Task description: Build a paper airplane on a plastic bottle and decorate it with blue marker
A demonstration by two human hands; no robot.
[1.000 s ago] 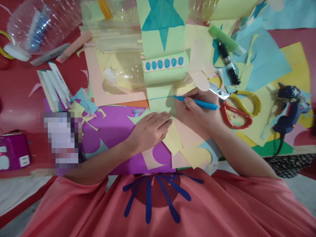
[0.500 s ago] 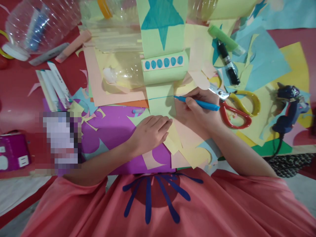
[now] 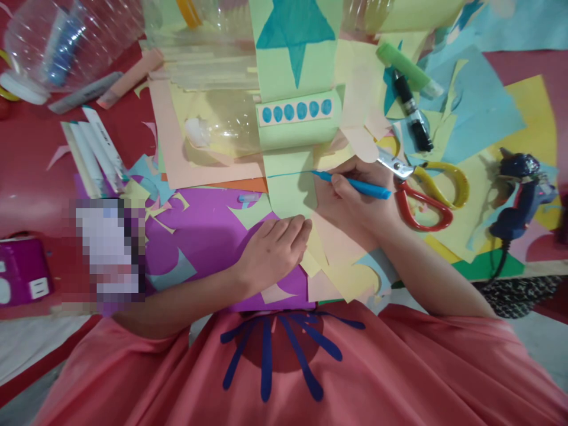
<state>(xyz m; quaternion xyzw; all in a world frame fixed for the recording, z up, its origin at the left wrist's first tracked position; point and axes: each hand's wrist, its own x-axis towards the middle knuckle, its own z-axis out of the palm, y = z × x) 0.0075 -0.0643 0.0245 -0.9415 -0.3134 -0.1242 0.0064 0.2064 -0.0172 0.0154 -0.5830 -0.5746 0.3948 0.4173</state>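
My right hand (image 3: 366, 186) grips a blue marker (image 3: 355, 184), its tip touching the right end of a thin blue line across the light green paper strip (image 3: 290, 198). Flat over the strip's lower end lies my left hand (image 3: 278, 245), fingers close together and stretched out, holding nothing. Above the line, the strip bears a rolled green piece with a row of several blue dots (image 3: 289, 112). A blue star (image 3: 295, 29) is on the green paper at the top.
Scissors (image 3: 432, 195) with red and yellow handles lie right of my right hand, near a glue gun (image 3: 517, 195). White markers (image 3: 95, 151), a pixelated phone-like object (image 3: 109, 248) and plastic bottles (image 3: 89, 41) are at the left. Paper scraps cover much of the table.
My left hand has slid slightly down the strip. The right hand and marker are almost where they were, and the view has shifted a little.
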